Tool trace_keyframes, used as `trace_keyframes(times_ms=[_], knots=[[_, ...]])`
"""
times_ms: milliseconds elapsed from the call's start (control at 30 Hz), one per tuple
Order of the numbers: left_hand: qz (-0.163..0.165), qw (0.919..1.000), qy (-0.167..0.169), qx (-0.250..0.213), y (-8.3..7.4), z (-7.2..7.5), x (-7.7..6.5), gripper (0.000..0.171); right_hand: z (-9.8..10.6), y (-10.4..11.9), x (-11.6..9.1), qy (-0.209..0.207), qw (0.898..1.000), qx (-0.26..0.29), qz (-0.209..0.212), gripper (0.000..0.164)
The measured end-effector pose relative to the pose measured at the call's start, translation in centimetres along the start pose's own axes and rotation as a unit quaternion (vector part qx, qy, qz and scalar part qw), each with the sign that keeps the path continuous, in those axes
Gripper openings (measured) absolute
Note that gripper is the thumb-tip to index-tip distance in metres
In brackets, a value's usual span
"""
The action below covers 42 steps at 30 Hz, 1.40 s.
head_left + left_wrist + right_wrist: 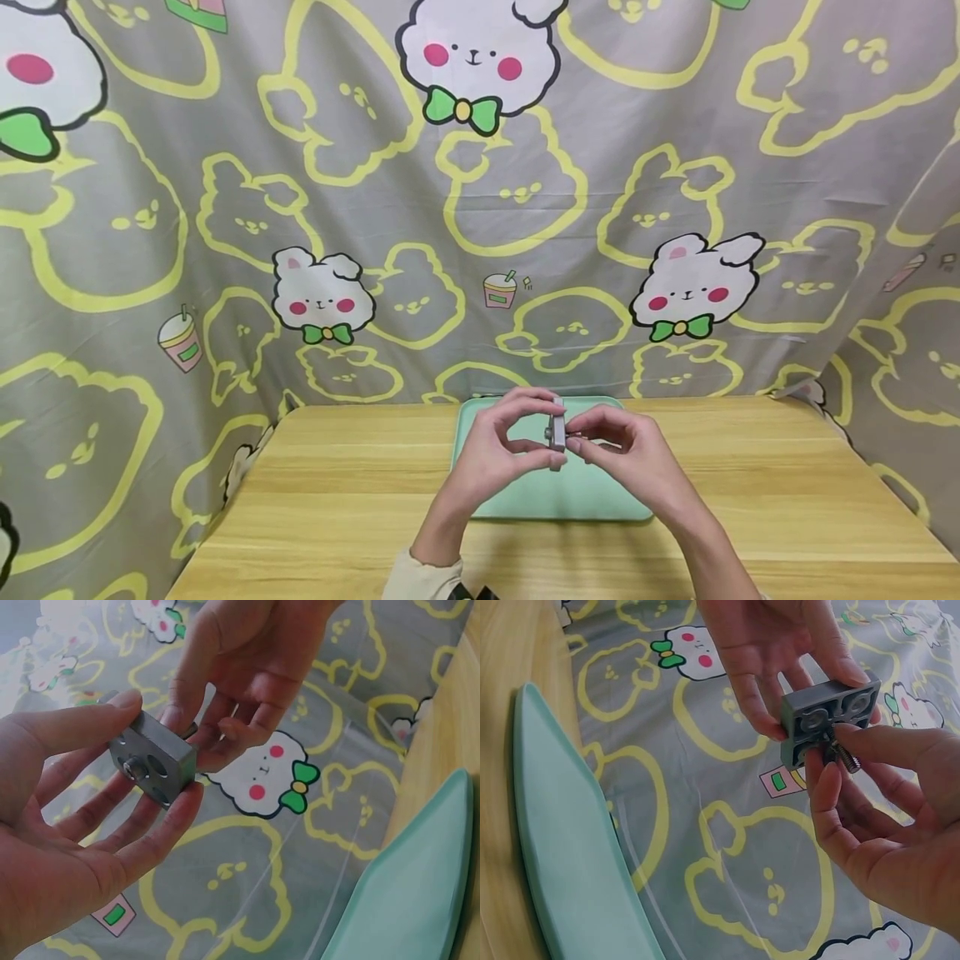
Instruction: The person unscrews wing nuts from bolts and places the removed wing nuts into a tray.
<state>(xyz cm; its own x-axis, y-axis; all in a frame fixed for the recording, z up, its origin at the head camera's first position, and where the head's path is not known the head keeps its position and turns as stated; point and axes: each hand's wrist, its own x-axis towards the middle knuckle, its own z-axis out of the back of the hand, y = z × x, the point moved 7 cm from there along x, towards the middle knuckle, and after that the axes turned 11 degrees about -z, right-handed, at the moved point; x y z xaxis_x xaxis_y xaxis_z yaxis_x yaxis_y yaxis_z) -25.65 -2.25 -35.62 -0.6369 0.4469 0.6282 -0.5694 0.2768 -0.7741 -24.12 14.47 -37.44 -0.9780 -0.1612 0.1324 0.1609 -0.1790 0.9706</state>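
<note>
A small grey block [558, 429] with round recesses is held up above the tray. My left hand [498, 437] grips the block by its edges, thumb on one side and fingers on the other. A round metal nub [136, 767] protrudes from the middle of the face seen in the left wrist view. On the opposite face, my right hand [633, 450] pinches at the centre, where a threaded screw [847, 759] sticks out between the fingertips. Those fingertips hide where the screw meets the block.
Below both hands a mint-green tray [525, 505] lies on the wooden table [337, 483]. Behind the table hangs a grey curtain [420, 200] printed with cartoon rabbits, and it also stands along the left and right sides.
</note>
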Motion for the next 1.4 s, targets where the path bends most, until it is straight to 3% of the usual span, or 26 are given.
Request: trace_keyframes(times_ms=[400,733,933,1167,1400], knots=[[-0.005,0.9988,-0.016,-0.046,0.1,0.5,-0.1,0.044,-0.4,1.5,-0.5,-0.002,0.99,0.036,0.133,0.011],[0.017,0.9988,-0.027,-0.038,0.4,0.9,-0.3,0.045,-0.6,1.6,-0.6,0.0,0.991,0.025,0.135,0.014],[0.013,0.9991,-0.029,-0.028,0.3,1.0,-0.1,0.045,-0.1,1.4,-0.5,0.005,0.994,0.048,0.096,0.012],[0.006,0.9998,-0.018,-0.004,-0.1,0.6,0.0,0.044,0.5,0.0,0.1,-0.03,0.997,0.066,-0.025,0.032],[-0.01,0.9996,0.007,0.025,-0.5,-0.1,0.1,0.044,-0.1,-1.0,0.4,0.007,0.994,0.069,-0.079,0.038]])
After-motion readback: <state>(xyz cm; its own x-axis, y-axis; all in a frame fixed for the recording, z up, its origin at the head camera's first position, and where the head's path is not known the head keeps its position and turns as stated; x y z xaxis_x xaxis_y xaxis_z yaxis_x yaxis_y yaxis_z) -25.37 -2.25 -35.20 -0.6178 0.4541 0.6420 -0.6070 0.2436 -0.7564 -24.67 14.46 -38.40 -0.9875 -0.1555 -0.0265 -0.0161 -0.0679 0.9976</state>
